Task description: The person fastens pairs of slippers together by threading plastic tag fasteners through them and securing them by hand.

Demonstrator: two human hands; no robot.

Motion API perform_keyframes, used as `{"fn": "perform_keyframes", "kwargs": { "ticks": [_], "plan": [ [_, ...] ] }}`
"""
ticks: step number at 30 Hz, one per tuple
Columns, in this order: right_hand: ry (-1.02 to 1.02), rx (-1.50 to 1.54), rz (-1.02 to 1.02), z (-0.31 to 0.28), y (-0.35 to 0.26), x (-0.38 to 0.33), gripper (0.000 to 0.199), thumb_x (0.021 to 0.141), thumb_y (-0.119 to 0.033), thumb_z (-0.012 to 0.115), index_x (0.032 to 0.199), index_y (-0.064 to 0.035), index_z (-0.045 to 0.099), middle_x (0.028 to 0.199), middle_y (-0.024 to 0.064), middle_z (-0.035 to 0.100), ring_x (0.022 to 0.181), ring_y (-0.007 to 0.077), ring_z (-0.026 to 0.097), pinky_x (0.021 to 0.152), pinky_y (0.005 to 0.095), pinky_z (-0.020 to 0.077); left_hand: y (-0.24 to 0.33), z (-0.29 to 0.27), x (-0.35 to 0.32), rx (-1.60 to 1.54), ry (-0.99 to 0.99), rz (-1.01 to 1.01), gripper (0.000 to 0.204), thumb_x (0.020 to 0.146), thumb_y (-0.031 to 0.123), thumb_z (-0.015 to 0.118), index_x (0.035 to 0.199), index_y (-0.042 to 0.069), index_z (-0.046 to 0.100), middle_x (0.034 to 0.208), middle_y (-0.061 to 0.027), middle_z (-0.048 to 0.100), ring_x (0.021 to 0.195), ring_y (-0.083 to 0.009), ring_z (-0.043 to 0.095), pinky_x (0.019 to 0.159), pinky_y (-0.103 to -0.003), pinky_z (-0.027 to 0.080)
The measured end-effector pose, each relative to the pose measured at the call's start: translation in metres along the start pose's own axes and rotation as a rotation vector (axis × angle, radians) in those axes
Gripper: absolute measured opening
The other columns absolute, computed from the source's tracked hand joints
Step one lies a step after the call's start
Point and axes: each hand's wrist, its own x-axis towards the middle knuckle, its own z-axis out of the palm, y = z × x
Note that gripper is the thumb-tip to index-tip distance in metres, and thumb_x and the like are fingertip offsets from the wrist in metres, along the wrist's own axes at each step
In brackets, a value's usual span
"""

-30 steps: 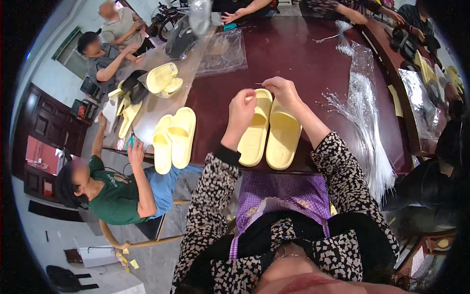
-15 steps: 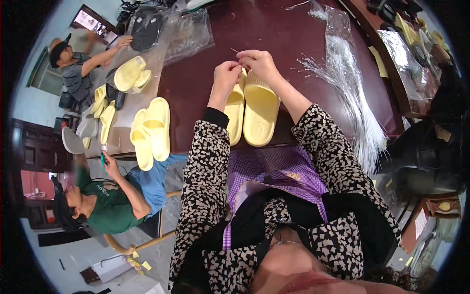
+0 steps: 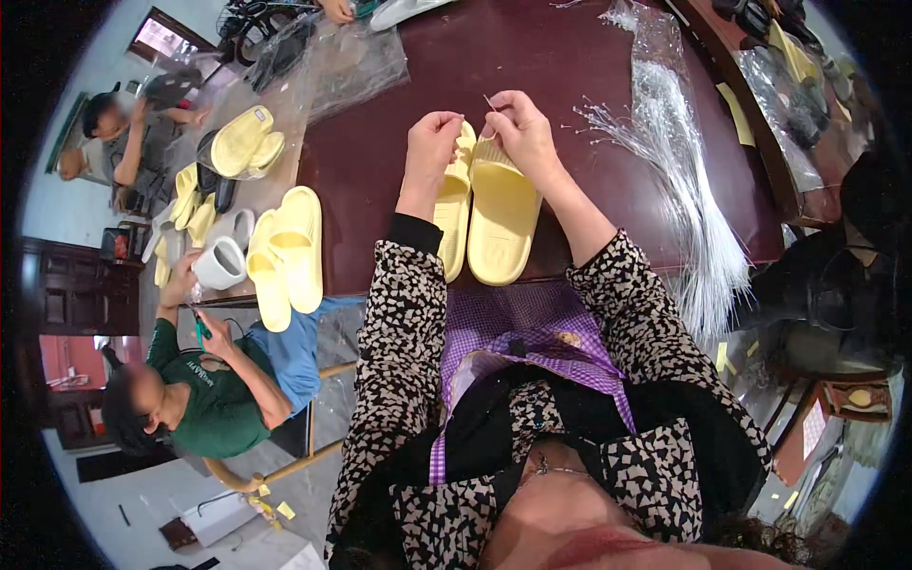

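Note:
A pair of pale yellow slippers lies on the dark red table in front of me, the left slipper (image 3: 454, 228) and the right slipper (image 3: 501, 223) side by side, heels toward me. Above their toe ends my right hand (image 3: 521, 133) is closed in a pinch, and a thin strand (image 3: 488, 101) sticks up from its fingers. My left hand (image 3: 433, 147) is also pinched closed, beside the left slipper's toe end; what it holds, if anything, is too small to make out. A small gap separates my two hands.
A bundle of thin white plastic ties (image 3: 689, 180) lies on the table (image 3: 579, 66) to my right. Another yellow slipper pair (image 3: 296, 249) sits to my left. Beyond it, a co-worker in green (image 3: 214, 399) holds a grey slipper (image 3: 220, 263) and green-handled scissors (image 3: 202, 330). Clear plastic bags (image 3: 356, 71) lie farther back.
My hands, close together before, have moved apart, the right one shifting slightly right. The green-clad co-worker has brought a grey slipper up to the scissors. The dark bagged slippers have left their spot at the back.

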Motion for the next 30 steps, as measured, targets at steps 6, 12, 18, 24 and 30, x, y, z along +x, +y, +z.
{"fn": "perform_keyframes", "kwargs": {
  "ticks": [6, 12, 18, 24, 30],
  "plan": [
    [-0.054, -0.243, -0.023, -0.0009, -0.0021, -0.0011, 0.007, 0.082, -0.006, 0.060, 0.084, -0.0001, 0.063, 0.076, 0.0110, 0.063, 0.070, 0.0188, 0.062, 0.065, 0.0302, 0.0494, 0.0049, 0.0009, -0.0018, -0.039, 0.000, -0.040, 0.009, 0.085, 0.011, 0.061, 0.090, 0.003, 0.063, 0.067, 0.0036, 0.054, 0.053, -0.0024, 0.047, 0.045, -0.017, 0.037],
    [-0.047, -0.370, -0.067, -0.0010, -0.0040, -0.0013, 0.008, 0.079, -0.008, 0.062, 0.083, -0.0014, 0.064, 0.082, 0.0138, 0.065, 0.080, 0.0277, 0.064, 0.071, 0.0357, 0.0502, 0.0040, 0.0025, -0.0035, -0.052, -0.023, -0.012, 0.008, 0.085, 0.011, 0.062, 0.088, 0.004, 0.062, 0.068, 0.0039, 0.056, 0.053, -0.0016, 0.046, 0.045, -0.015, 0.036],
    [-0.062, -0.423, -0.106, -0.0012, -0.0032, -0.0020, 0.009, 0.078, -0.009, 0.062, 0.082, -0.0011, 0.065, 0.082, 0.0147, 0.065, 0.082, 0.0283, 0.064, 0.074, 0.0366, 0.0503, 0.0035, 0.0036, -0.0060, -0.068, -0.026, -0.012, 0.007, 0.084, 0.011, 0.062, 0.087, 0.005, 0.062, 0.069, 0.0037, 0.057, 0.053, -0.0014, 0.046, 0.046, -0.015, 0.036],
    [-0.066, -0.402, -0.082, -0.0002, -0.0052, -0.0044, 0.010, 0.079, -0.009, 0.062, 0.082, -0.0005, 0.065, 0.082, 0.0154, 0.065, 0.082, 0.0283, 0.064, 0.074, 0.0367, 0.0504, 0.0002, 0.0027, -0.0067, -0.082, 0.001, -0.018, 0.006, 0.084, 0.010, 0.062, 0.088, 0.005, 0.063, 0.069, 0.0039, 0.058, 0.053, -0.0010, 0.047, 0.046, -0.015, 0.036],
    [-0.072, -0.387, -0.080, -0.0009, -0.0057, -0.0055, 0.010, 0.079, -0.009, 0.062, 0.082, 0.0006, 0.065, 0.081, 0.0160, 0.065, 0.079, 0.0283, 0.064, 0.072, 0.0369, 0.0508, -0.0014, 0.0027, -0.0073, -0.073, 0.001, -0.013, 0.007, 0.084, 0.009, 0.062, 0.089, 0.005, 0.063, 0.070, 0.0038, 0.058, 0.054, -0.0011, 0.047, 0.046, -0.015, 0.036]
  ]
}}
